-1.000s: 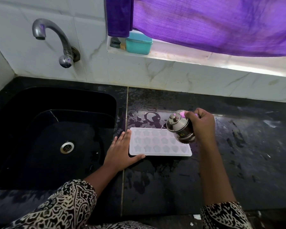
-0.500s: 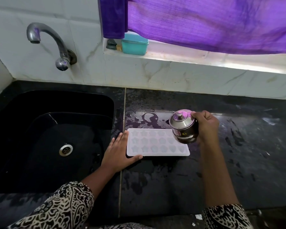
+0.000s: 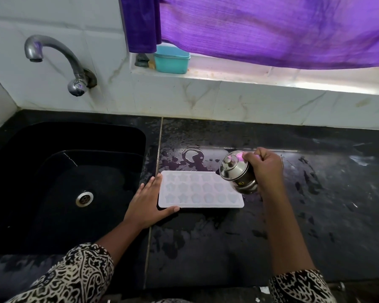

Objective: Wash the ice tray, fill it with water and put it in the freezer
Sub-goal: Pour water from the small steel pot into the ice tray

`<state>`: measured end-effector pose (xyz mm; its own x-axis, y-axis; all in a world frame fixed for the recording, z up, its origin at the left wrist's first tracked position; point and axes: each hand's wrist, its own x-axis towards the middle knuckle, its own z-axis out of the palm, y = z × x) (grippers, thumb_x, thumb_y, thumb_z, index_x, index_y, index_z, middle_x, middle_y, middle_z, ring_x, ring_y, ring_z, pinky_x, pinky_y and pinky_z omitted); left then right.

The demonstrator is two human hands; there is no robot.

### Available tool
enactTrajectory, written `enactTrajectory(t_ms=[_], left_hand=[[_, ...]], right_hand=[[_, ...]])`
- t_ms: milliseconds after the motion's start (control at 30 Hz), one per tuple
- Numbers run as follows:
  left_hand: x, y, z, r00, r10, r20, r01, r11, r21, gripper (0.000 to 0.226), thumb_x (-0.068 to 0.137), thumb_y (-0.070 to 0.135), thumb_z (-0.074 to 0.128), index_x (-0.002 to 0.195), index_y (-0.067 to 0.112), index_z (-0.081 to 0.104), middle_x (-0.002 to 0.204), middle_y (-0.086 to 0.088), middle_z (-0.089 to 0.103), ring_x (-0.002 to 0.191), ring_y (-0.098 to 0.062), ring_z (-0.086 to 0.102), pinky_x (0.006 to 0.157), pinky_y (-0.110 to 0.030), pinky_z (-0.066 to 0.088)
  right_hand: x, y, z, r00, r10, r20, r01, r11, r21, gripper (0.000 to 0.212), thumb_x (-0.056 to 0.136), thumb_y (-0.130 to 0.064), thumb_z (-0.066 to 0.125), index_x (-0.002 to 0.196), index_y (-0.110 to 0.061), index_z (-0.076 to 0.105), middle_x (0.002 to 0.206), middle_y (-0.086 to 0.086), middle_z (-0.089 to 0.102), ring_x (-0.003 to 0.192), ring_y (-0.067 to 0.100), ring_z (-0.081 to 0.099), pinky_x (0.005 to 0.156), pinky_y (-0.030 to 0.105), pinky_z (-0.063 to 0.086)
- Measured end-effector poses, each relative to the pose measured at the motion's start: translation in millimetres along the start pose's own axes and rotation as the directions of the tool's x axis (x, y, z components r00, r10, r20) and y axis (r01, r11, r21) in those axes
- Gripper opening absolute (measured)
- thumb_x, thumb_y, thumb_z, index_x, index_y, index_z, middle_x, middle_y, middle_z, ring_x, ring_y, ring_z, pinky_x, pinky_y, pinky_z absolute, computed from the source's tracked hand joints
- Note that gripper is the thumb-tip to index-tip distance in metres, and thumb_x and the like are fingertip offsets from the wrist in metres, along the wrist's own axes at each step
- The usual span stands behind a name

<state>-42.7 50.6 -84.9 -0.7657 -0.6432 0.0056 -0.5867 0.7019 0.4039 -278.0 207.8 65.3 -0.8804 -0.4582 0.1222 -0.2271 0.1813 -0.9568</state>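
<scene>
A white ice tray [image 3: 197, 191] with star and heart shaped cells lies flat on the wet black counter [image 3: 293, 215], just right of the sink. My left hand [image 3: 149, 202] rests at its left end, fingers straight along the edge and thumb under the front corner. My right hand [image 3: 264, 168] grips a small lidded steel pot [image 3: 236, 172], tilted toward the tray and held over its right end.
The black sink [image 3: 53, 193] with a steel drain [image 3: 84, 199] fills the left. A steel tap [image 3: 59, 60] juts from the tiled wall above it. A teal box [image 3: 172, 60] sits on the window ledge under a purple curtain [image 3: 271, 29].
My right hand has moved the steel pot slightly along the tray's right end and changed its tilt. My left hand stays at the tray's left end.
</scene>
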Motion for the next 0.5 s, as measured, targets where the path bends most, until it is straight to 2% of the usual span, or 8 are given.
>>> enactTrajectory(t_ms=[167,300,500], left_hand=[[-0.2,0.6,-0.6,1.000,-0.001,0.006,0.001,1.000,-0.001,0.119,0.067,0.093,0.033,0.154,0.021,-0.004,0.162,0.007,0.004,0.147,-0.007,0.000,0.117,-0.029,-0.001],[-0.6,1.1,-2.0,1.000,-0.005,0.010,0.005,1.000,0.005,0.123,0.063,0.096,0.026,0.154,0.021,-0.004,0.162,0.007,0.004,0.147,-0.006,0.000,0.118,-0.028,-0.001],[-1.8,3.7,-4.6,1.000,-0.011,0.004,0.011,1.000,-0.012,0.121,0.064,0.094,0.029,0.154,0.022,-0.005,0.162,0.005,0.006,0.138,0.003,-0.005,0.116,-0.026,-0.003]], right_hand=[[4.0,3.1,-2.7,0.998,-0.034,0.048,0.035,0.999,-0.027,0.035,0.077,-0.008,0.067,0.058,-0.017,0.038,0.054,0.002,0.036,0.043,0.003,0.032,0.041,0.012,0.032],[7.0,4.8,-3.5,0.997,-0.026,0.068,0.029,0.999,-0.046,0.036,0.077,-0.011,0.068,0.058,-0.017,0.039,0.056,0.002,0.038,0.052,0.013,0.035,0.050,0.023,0.036],[8.8,4.0,-3.8,0.996,-0.037,0.085,0.042,0.997,-0.064,0.039,0.078,-0.011,0.068,0.055,-0.018,0.037,0.053,-0.001,0.037,0.052,0.012,0.034,0.051,0.024,0.034]])
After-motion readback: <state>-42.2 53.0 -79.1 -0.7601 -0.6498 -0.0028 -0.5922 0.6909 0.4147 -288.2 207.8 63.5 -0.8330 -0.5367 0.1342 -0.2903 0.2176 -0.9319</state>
